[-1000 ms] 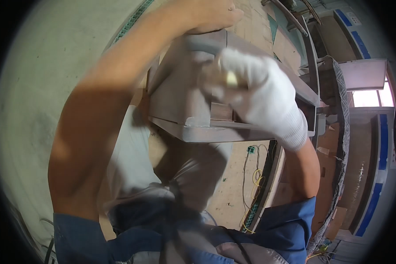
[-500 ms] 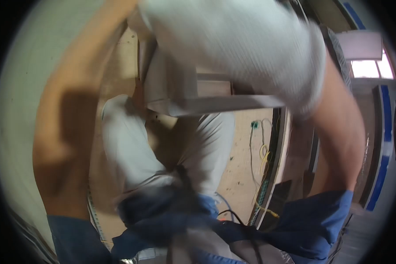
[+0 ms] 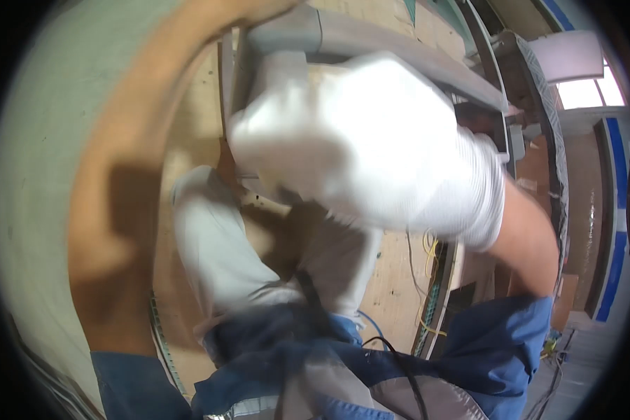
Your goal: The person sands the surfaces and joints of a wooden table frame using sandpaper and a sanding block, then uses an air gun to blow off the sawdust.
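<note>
Shows, as the largest expanse, a pale green surface [image 3: 56, 175] curving down the whole left side, too plain to call wall or floor. Shows next plywood boarding [image 3: 392, 294], spread beneath the work and bare to either side of the legs. Has light grey trousers [image 3: 217, 245] coming up from below, knees apart, toward a grey-brown furniture frame [image 3: 427, 68]. Places that frame at upper centre, just beyond the knees, with a long rounded rail slanting down to the right and much of the near end hidden behind the right hand [image 3: 350, 133].

Stretches the bare left arm [image 3: 119, 210] up out of a blue sleeve [image 3: 129, 385], toward the upper left corner of the frame. Wears a white knitted glove [image 3: 469, 182] on the right hand, badly blurred across the frame; cannot tell if open, closed or gripping something, nor if touching the frame. Has the left hand [image 3: 269, 8] at the top edge, smeared and partly cut off, near or against the frame; cannot tell open from closed. Includes, smaller, a bright window [image 3: 581, 96] at far right and, smallest, a yellow cable [image 3: 432, 246] to the right of the legs.

Seems, by judgement, to be at close handwork on the near end of the frame, with the right hand as the working one and the left apparently for steadying. Calls next, most likely, for a firm left hold and light, controlled contact from the glove.
</note>
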The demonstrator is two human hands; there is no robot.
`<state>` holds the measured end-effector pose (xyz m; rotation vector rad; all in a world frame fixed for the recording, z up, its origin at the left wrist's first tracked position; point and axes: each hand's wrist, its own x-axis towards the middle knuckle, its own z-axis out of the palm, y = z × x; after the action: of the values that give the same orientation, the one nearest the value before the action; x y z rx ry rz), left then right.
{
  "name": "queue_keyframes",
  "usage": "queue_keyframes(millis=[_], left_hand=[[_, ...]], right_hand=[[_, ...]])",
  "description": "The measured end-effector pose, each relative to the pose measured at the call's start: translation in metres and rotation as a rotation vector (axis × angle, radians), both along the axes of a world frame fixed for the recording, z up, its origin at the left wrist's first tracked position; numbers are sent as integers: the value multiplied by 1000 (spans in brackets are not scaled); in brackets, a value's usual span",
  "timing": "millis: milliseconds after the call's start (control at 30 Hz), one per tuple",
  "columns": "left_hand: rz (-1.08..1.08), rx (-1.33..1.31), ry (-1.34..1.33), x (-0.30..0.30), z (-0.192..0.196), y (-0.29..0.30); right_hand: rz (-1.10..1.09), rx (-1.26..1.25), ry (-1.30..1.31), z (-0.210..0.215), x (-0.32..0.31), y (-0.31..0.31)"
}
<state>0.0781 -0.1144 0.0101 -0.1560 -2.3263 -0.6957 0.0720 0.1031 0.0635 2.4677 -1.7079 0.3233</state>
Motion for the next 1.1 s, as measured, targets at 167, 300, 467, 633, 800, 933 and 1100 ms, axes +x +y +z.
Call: queue_keyframes(millis=[167, 300, 467, 633, 800, 933, 1100], left_hand=[[-80, -38, 75, -11, 5, 15], [-21, -85, 102, -8, -6, 9], [-27, -93, 12, -10, 6, 13], [-12, -106, -22, -5, 12, 13], [63, -159, 51, -6, -4, 14], [105, -88, 14, -10, -7, 19], [106, -56, 23, -8, -3, 22]], right_hand=[[-152, -165, 178, 1, -38, -1], [-113, -125, -37, -9, -24, 27], [-118, -339, -41, -5, -40, 17], [-126, -143, -70, -3, -28, 35], [-210, -276, 154, 4, -25, 26], [-272, -420, 436, -6, -22, 10], [-194, -214, 125, 1, -25, 15]])
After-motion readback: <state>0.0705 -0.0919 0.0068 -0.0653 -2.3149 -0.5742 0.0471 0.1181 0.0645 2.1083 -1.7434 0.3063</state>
